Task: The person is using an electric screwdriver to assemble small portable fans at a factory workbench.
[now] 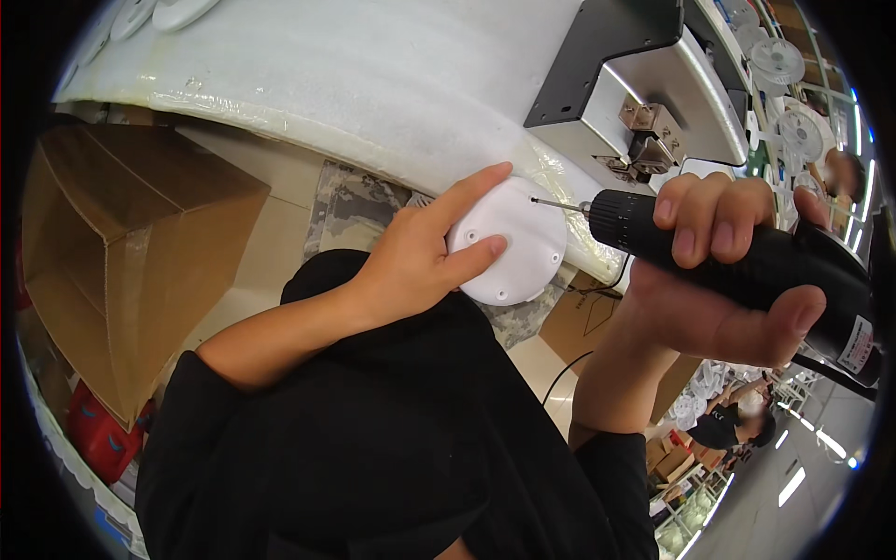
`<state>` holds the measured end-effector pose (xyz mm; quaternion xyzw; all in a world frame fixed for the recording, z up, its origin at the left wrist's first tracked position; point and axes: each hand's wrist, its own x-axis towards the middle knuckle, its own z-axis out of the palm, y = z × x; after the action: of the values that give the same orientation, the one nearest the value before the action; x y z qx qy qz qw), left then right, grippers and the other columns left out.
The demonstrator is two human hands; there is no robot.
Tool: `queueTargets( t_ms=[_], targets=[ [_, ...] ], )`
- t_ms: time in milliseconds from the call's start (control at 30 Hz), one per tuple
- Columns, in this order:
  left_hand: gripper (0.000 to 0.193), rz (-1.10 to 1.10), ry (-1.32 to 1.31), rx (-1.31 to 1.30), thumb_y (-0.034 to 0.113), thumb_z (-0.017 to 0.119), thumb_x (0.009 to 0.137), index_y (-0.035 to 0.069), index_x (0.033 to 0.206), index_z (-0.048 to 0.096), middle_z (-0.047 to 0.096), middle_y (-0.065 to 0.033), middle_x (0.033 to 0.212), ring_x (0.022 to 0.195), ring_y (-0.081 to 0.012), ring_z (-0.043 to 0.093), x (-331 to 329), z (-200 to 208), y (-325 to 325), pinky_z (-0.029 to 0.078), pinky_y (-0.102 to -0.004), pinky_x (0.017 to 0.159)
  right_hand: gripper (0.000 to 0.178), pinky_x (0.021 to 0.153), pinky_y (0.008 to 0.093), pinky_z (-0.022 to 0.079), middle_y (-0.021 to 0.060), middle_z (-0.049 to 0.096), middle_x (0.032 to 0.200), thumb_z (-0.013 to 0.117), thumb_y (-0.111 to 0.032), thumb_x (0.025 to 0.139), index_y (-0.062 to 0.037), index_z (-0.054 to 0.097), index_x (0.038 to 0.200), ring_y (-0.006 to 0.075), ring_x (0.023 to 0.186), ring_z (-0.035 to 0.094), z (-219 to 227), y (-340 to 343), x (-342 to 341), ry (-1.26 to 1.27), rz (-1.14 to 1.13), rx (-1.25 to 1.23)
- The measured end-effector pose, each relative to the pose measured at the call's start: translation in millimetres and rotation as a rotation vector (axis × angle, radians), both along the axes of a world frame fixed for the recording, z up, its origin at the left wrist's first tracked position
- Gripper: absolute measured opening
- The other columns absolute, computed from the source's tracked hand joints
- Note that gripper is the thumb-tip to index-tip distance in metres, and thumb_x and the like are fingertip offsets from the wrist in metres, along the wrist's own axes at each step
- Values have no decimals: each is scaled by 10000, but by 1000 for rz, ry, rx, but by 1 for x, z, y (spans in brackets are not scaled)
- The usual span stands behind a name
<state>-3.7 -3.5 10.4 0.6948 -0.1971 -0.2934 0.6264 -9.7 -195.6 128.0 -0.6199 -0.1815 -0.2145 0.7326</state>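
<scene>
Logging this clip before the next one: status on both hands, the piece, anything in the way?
Left hand holding white disc. Right hand gripping black screwdriver, bit at a screw hole. Nothing visible blocking the bit.

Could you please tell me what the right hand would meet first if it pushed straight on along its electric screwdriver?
Likely the white round cover, at its top screw hole, via the screwdriver bit; whether they touch is unclear.

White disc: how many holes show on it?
4: one hole at the bit tip, one above the left thumb, one near the disc's right edge, one near its bottom; the left hand may hide more.
</scene>
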Motion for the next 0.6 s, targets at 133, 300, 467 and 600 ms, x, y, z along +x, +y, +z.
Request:
queueTargets(
  t_ms=[133,300,467,600],
  targets=[
    [603,-25,15,12,197,629,872,102,1425,408,656,-171,1029,670,-186,546,1,2,-1,461,-281,637,528,590,325,446,17,529,749,491,-510,876,-121,490,1233,115,561,496,-2,-2,6,-13,38,-79],
    [732,21,71,-90,182,667,844,112,1473,300,635,-195,1053,748,-216,605,-11,1,3,495,-297,671,497,569,310,445,14,530,724,500,-515,871,-135,505,1193,111,543,488,-3,3,6,-31,61,-175],
    [887,42,146,-179,169,709,810,109,1506,162,590,-228,1135,858,-267,647,-26,-1,5,533,-323,734,489,562,302,445,9,528,710,502,-526,867,-142,514,1170,107,532,482,-4,5,7,-14,59,-190],
    [951,3,206,-182,166,724,798,95,1511,99,547,-253,1207,923,-298,655,-28,1,4,549,-340,776,497,564,303,445,5,526,708,499,-535,866,-144,514,1173,106,530,480,-6,1,11,-7,87,-188]
  ],
)
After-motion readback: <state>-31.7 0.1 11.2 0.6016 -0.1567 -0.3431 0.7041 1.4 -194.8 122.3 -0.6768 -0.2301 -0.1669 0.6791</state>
